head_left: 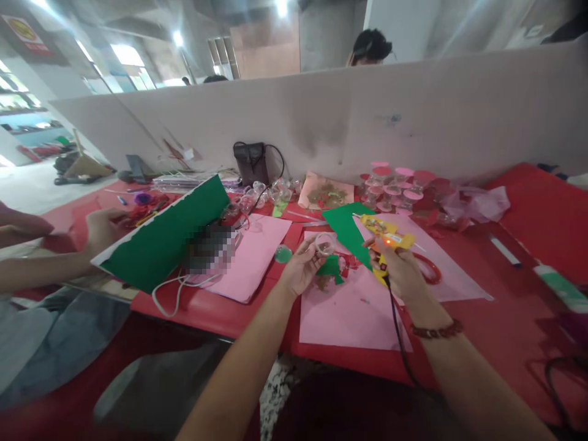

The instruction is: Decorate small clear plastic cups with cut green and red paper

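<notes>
My left hand (301, 269) pinches a small clear plastic cup (325, 244) by its side, its round rim turned up towards me. In my right hand (399, 272) is a yellow glue gun (382, 229), with a small orange light glowing on it and a black cord (399, 343) hanging down. The nozzle points away to the left, apart from the cup. Below both hands lies a pink sheet (353, 312) with green paper scraps (331, 267) and red bits on it. A green sheet (346, 222) lies just beyond.
Pink-topped clear cups (390, 190) stand in a group at the back, near a black bag (250, 162). A green board (160, 239) leans at left, beside another person's hand (105, 229). Pink sheets (257, 245), a glue bottle (560, 285) and a white partition (275, 116) surround the red table (500, 331).
</notes>
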Available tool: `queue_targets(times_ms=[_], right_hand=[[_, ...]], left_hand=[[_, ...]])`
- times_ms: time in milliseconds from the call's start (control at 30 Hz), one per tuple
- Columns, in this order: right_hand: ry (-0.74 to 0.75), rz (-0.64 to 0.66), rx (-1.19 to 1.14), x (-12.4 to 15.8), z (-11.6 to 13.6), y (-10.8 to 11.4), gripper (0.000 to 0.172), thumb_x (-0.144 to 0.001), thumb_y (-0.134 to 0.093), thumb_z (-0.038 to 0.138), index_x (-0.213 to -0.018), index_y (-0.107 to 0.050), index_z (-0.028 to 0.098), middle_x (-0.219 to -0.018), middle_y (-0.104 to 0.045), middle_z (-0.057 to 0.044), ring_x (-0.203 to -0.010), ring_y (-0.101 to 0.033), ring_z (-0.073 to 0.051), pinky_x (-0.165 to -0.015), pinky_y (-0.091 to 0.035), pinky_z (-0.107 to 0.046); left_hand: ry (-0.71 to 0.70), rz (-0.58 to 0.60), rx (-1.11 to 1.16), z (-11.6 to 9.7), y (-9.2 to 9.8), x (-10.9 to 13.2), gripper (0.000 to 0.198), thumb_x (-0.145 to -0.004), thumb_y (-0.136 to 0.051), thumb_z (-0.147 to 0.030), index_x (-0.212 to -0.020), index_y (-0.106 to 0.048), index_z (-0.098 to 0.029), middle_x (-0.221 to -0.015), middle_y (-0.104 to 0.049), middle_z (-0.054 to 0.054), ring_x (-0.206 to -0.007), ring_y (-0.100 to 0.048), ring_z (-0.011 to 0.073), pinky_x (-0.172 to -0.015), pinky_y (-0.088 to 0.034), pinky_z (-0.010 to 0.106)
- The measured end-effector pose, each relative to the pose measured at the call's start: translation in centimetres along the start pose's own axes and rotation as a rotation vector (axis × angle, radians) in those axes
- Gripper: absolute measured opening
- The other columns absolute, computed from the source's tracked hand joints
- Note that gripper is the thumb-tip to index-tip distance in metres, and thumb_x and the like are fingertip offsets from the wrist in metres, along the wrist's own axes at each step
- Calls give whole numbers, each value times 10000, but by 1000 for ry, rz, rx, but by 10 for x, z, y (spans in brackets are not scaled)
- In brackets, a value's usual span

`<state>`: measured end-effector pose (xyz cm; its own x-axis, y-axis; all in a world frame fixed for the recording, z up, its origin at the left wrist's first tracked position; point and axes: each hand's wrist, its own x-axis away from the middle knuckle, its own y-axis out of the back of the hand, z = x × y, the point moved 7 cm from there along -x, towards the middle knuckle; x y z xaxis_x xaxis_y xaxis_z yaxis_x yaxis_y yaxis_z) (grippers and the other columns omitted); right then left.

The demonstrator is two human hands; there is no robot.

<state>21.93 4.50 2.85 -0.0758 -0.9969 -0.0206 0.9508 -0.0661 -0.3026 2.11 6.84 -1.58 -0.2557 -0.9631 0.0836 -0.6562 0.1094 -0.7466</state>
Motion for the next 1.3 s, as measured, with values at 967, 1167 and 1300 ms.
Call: queue_targets(times_ms=[967,1167,1300], right_hand=[[-126,0,-61,0,-18,0,383,-615,-845,414,-765,-594,167,-640,-555,25,-501,-404,-53,-404,-266,-191],[-114,59,-109,-4,-26,1,331,-679,-810,402,-816,-627,162,-734,-609,-3,-524,-406,-52,-399,-272,-178],[-105,69,-136,-3,-28,0,311,-709,-803,395,-845,-647,162,-754,-617,-6,-542,-437,-53,-415,-311,-166]], left_hand=[[-325,-173,-502,-26,1,9,331,-667,-796,-149,-977,-692,-198,-992,-677,35,-869,-593,131,-757,-453,209],[-269,-161,-251,-28,3,6,292,-654,-791,-181,-927,-686,-176,-897,-698,17,-718,-595,93,-645,-444,204],[-214,-149,-141,-28,6,4,233,-681,-765,-210,-888,-669,-165,-854,-708,22,-705,-625,109,-646,-470,235]])
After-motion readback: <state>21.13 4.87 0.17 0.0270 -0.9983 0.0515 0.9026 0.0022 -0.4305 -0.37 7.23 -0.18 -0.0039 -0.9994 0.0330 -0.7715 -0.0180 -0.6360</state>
